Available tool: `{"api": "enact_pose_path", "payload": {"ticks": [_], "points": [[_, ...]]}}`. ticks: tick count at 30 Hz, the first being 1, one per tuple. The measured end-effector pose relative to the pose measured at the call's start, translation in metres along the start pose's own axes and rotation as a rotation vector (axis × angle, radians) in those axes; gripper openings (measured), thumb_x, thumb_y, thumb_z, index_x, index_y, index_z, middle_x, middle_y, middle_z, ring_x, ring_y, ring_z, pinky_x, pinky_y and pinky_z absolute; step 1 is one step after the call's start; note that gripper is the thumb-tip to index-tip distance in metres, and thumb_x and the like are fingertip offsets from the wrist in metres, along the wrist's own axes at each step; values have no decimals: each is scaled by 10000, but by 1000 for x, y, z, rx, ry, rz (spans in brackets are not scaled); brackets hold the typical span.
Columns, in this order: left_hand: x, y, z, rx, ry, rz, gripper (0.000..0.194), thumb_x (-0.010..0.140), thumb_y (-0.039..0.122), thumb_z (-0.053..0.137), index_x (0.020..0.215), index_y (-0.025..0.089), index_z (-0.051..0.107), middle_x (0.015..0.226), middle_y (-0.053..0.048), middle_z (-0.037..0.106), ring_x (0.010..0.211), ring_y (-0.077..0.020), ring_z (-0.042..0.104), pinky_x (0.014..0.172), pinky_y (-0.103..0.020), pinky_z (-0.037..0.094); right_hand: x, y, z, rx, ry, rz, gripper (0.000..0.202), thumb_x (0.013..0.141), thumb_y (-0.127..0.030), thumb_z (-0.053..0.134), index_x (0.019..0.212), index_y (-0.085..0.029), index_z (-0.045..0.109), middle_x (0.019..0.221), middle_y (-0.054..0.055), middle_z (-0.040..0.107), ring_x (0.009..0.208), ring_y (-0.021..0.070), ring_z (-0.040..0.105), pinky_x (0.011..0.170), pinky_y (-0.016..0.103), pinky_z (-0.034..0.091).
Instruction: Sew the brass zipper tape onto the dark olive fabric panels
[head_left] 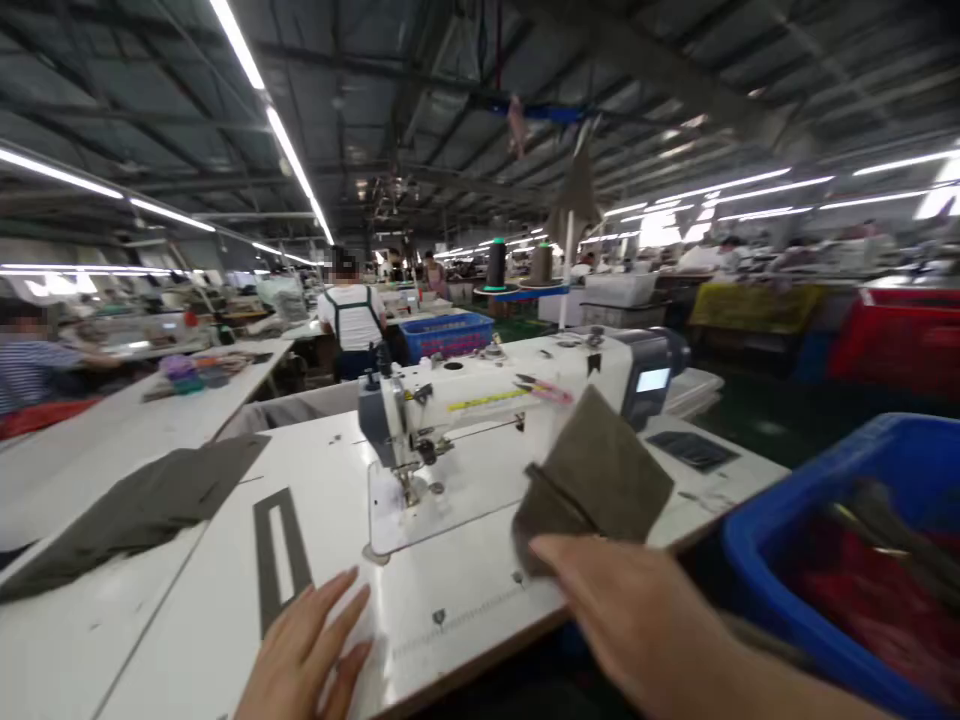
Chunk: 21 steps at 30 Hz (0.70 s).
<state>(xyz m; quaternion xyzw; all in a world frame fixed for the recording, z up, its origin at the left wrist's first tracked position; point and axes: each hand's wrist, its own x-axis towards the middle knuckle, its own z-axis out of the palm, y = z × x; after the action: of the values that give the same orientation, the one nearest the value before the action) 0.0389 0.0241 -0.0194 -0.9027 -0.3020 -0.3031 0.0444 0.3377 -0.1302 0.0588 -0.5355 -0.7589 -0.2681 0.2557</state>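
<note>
My left hand [311, 655] rests at the table's front edge with its fingers apart and nothing in them. Just beyond it lies a flat grey-green fabric piece [265, 530] with a long slot cut in it. On the right, my right hand [637, 600] grips a folded olive-grey cloth [615, 470], raised in front of the sewing machine's body; the thumb and fingertips are partly blurred or hidden. The white sewing machine [487, 385] stands on the white table, its needle area left of the cloth.
A blue bin [780, 590] with dark and red cloth stands at the right table edge. Grey-green fabric [142, 510] lies at the left. Thread cones [496, 265] stand behind the machine. Two people [352, 315] sit ahead and at far left. Farther right is a red bin [900, 335].
</note>
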Motion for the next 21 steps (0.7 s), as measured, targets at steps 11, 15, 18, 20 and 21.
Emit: {"api": "enact_pose_path", "payload": {"ticks": [11,15,18,20,21], "points": [[32,40,-19,-208,-48,190,290,881,94,416,1060,225,603,1040,-69,651,972,-198,594,901,-391,458,-29,11,49,448,-124,141,285,1001,-203,328,930,-197,603,929,60,563,818,238,565,694,327,499],[71,63,14,-324,-137,197,159,845,114,551,955,204,622,960,-41,626,908,-185,559,819,-346,435,-42,31,69,498,-146,239,313,1034,-323,354,928,-201,621,943,66,529,854,255,539,704,362,485],[91,72,36,-277,-272,187,128,801,169,651,920,200,616,963,-30,597,919,-196,531,820,-352,406,-52,28,83,509,-142,290,369,1048,-397,340,929,-208,633,957,73,505,886,267,522,727,382,473],[97,71,45,-240,-350,197,98,796,203,669,877,197,613,950,-21,583,914,-191,523,816,-348,391,-56,26,88,509,-129,319,406,1056,-436,328,922,-213,640,960,76,497,891,269,516,731,384,466],[98,70,48,-233,-375,200,87,798,216,672,857,196,611,944,-16,578,911,-186,521,816,-345,384,-58,27,89,508,-127,326,423,1059,-455,325,918,-216,643,961,77,495,887,268,515,731,384,464]]}}
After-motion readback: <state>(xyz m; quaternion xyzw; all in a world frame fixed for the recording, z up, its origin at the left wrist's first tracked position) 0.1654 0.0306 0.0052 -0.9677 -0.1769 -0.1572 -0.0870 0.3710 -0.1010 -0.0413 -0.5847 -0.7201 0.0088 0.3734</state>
